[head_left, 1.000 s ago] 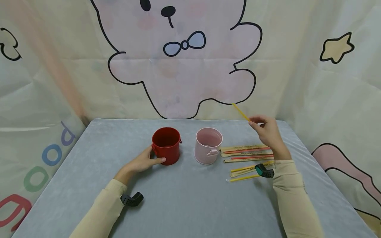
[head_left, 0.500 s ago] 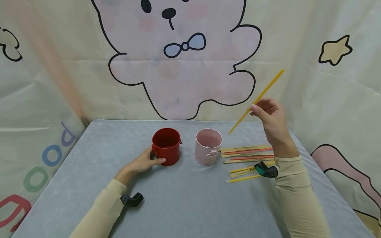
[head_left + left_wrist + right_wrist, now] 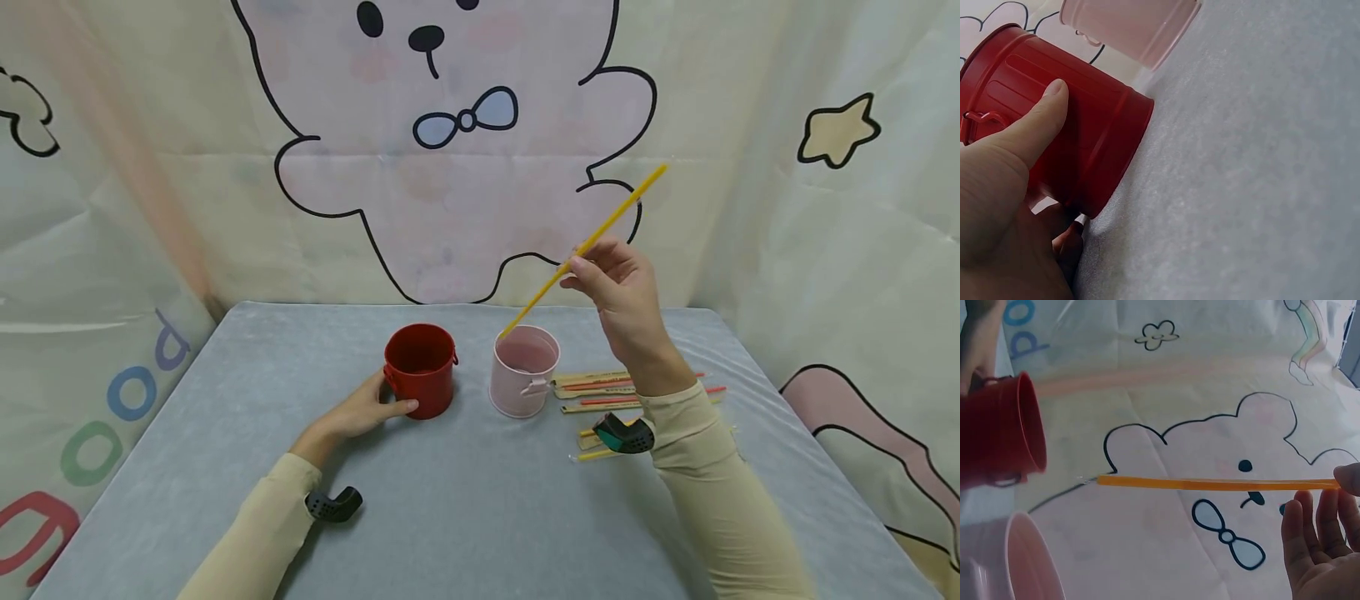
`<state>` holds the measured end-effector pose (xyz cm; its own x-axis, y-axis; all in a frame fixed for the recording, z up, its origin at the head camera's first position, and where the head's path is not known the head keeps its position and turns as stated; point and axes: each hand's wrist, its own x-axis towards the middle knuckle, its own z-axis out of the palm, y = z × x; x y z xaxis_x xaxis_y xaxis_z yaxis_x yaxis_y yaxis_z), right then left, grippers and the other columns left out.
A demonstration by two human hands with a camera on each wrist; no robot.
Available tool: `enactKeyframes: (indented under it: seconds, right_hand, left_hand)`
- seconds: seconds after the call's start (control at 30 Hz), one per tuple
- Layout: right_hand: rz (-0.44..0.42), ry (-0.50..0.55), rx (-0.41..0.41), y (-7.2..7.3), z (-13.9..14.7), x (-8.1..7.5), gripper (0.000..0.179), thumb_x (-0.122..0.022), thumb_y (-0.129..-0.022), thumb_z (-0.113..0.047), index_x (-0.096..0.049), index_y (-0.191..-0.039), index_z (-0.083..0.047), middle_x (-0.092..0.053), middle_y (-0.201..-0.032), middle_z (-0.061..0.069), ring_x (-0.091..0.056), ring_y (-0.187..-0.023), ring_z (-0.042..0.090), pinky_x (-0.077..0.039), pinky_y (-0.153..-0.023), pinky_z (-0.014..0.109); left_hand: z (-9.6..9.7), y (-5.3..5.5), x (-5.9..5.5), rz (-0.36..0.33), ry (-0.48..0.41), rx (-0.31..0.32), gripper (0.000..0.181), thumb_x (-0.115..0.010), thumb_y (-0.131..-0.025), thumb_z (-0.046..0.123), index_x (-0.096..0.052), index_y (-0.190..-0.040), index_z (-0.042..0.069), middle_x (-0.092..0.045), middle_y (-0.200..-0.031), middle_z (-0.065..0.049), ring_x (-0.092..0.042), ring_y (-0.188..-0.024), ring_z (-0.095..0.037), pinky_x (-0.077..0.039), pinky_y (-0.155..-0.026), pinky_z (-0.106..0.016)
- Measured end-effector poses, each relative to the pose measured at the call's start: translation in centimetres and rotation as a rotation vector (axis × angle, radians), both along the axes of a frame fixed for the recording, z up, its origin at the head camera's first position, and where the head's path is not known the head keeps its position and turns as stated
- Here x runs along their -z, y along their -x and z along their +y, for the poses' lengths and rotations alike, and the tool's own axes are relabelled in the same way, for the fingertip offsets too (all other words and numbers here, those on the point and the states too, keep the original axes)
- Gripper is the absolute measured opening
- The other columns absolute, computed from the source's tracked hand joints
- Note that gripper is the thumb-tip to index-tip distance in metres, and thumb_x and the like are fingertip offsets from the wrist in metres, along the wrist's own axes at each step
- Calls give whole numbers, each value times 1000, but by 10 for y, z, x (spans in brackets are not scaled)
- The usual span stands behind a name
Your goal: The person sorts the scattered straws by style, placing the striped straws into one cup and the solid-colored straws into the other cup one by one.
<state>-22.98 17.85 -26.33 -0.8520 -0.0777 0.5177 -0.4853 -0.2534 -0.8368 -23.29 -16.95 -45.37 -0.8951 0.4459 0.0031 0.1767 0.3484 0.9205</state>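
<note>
My left hand [image 3: 352, 414] grips a small red metal bucket [image 3: 426, 392] low on its side; in the left wrist view the thumb lies along its wall and the other fingers curl behind it. Raised above the table, my right hand [image 3: 628, 312] pinches a yellow straw [image 3: 617, 215] near its middle. The straw slants, its lower end overlapping the far left rim of a pale pink bucket [image 3: 512, 390] in the head view. A bit of clear wrapper shows past the straw's tip [image 3: 1107, 480] in the right wrist view. Both buckets stand upright.
Right of the pink bucket lie several paper-wrapped sticks [image 3: 592, 377] with orange-red straws among them. Nearer me are yellow straws [image 3: 596, 456], partly hidden by my right forearm. Grey-blue cloth [image 3: 480, 517] covers the table, and a printed curtain [image 3: 480, 192] hangs behind it.
My right hand has risen from over the sticks and then moved left, bringing the straw from the right to above the pink bucket. The straw's tilt has changed. My left hand has stayed at the red bucket.
</note>
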Motion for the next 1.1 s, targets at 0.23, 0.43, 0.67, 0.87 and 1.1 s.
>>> enactKeyframes:
  seconds: [0.23,0.43,0.67,0.87,1.1]
  right_hand:
    - [-15,-26,-46,4,-29,10,15,-69,-93,-1,-69,-93,-16,-70,-88,-4,-68,-83,11,-61,-74,26]
    - [-83,-81,-80,13,-62,27,19,-62,-94,7,-66,-95,-12,-70,-87,-5,-69,-82,12,-62,-73,27]
    - [-160,-107,-67,20,-94,48,9,-62,-93,7,-63,-98,0,-68,-85,-2,-69,-79,9,-61,-70,25]
    - [-220,-249,-42,23,-107,64,12,-64,-96,1,-61,-107,5,-67,-91,-2,-71,-82,11,-63,-76,31]
    - [-267,-420,-57,29,-115,73,16,-65,-96,-2,-63,-110,6,-67,-100,15,-71,-82,21,-63,-80,44]
  left_hand:
    - [-1,-1,3,-13,11,15,80,-72,-94,23,-26,-156,4,-34,-160,-19,-25,-149,-41,-18,-122,-67]
    - [-2,-2,1,-20,26,1,81,-71,-95,25,-24,-157,3,-32,-161,-20,-24,-150,-42,-18,-122,-68]
    - [-1,2,-3,-37,31,2,82,-72,-94,25,-24,-158,4,-31,-162,-19,-22,-151,-40,-16,-123,-66]
    - [0,2,-4,-34,40,3,83,-71,-94,27,-23,-158,5,-31,-162,-19,-22,-151,-41,-16,-122,-68]
    - [-1,2,-4,-27,50,-4,81,-72,-93,29,-27,-157,6,-35,-160,-18,-26,-149,-41,-19,-121,-69]
